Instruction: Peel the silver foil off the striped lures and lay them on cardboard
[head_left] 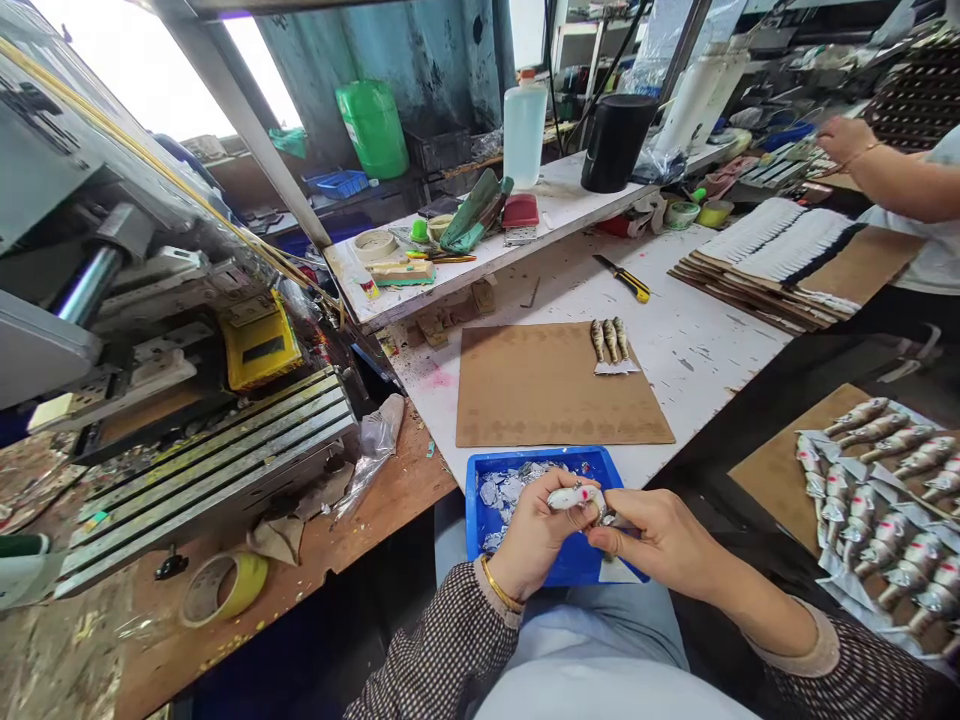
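Head view — your left hand [532, 535] and right hand [660, 540] clamped on a white lure [576, 498] — above the blue tray [525, 456].

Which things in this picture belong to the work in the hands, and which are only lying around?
In the work: left hand, right hand, white fish-shaped lure, blue tray, silver foil scraps.
Seemingly just lying about: yellow-handled knife, green plastic jug, yellow tape roll.
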